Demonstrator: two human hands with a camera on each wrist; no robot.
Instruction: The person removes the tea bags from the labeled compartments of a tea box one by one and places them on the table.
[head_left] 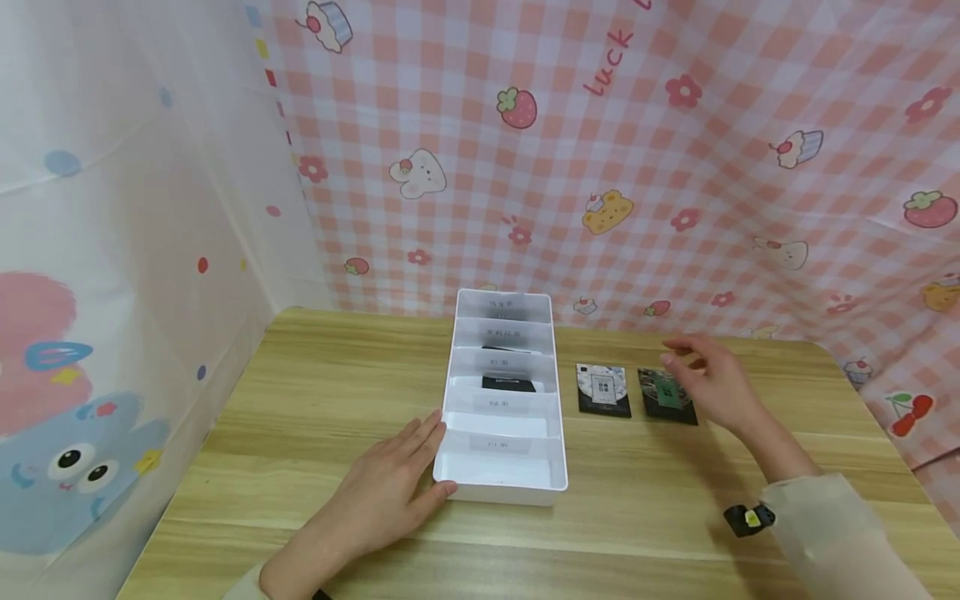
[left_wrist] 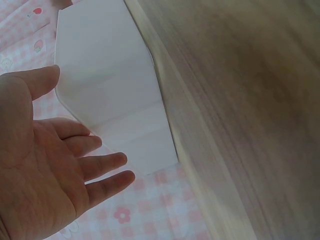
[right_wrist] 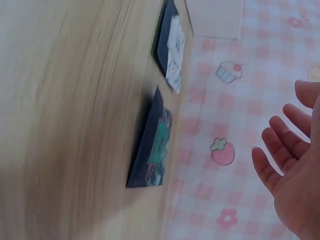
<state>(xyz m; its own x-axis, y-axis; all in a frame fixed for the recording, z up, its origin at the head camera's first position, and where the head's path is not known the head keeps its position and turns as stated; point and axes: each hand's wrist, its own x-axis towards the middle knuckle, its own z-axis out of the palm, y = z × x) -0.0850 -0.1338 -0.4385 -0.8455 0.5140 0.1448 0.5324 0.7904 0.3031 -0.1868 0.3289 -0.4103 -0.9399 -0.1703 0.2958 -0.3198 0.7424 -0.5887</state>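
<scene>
Fingers (right_wrist: 266, 167) loosely parted and empty, the right hand (head_left: 708, 379) hovers by the green-labelled packet (head_left: 667, 396) flat on the desk (head_left: 622, 533), whose thinness could make a pinch slip, while the left hand (head_left: 386, 479), fingers spread, touches the white box (head_left: 498, 495).

Green-labelled packet (head_left: 667, 396) illegible; left sleeve (head_left: 249, 586) cut off

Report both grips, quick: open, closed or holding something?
Left grip: open, touching the white divided box.
Right grip: open, holding nothing, near the green-labelled packet.
</scene>
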